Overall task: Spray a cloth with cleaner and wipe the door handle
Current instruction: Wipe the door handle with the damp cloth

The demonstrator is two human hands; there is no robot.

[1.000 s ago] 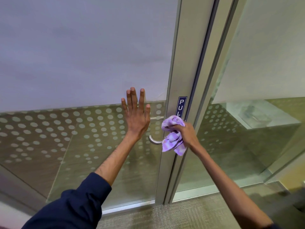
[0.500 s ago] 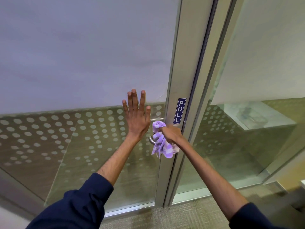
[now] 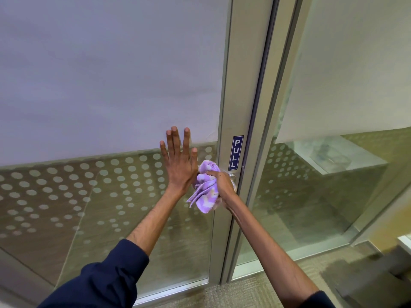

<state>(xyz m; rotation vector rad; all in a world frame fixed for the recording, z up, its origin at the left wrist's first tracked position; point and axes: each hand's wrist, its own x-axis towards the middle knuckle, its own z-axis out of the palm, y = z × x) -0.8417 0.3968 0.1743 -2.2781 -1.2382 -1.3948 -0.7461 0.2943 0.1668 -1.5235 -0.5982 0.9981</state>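
A purple and white cloth [image 3: 205,187] is bunched over the metal door handle [image 3: 232,175], of which only the round base by the frame shows. My right hand [image 3: 223,185] is shut on the cloth and presses it against the handle. My left hand [image 3: 179,162] lies flat on the door glass [image 3: 111,96] just left of the cloth, fingers spread and pointing up. No spray bottle is in view.
An aluminium door frame [image 3: 242,85] carries a blue PULL sticker [image 3: 236,152] just above the handle. A fixed glass panel [image 3: 333,185] stands to the right. Carpet [image 3: 255,294] runs along the bottom, with a blurred dark object [image 3: 378,276] at lower right.
My right hand has slid the cloth leftward along the handle, from near the frame toward my left hand. My left hand has stayed flat on the glass.
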